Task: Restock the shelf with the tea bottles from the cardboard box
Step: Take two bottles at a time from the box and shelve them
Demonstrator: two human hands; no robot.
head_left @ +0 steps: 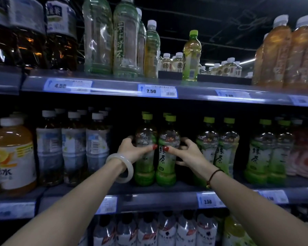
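Tea bottles, two green-capped ones side by side: left bottle (144,150) and right bottle (167,151), upright and touching on the middle shelf (156,196). Left hand (132,150) wrapped round the left bottle, right hand (187,153) round the right bottle, fingers (184,140) curled shut on each, red-nailed thumbs nearly meeting in front. More green-capped bottles (219,148) just to the right, white-capped bottles (73,146) to the left, price tags (157,91) on the shelf edge above.
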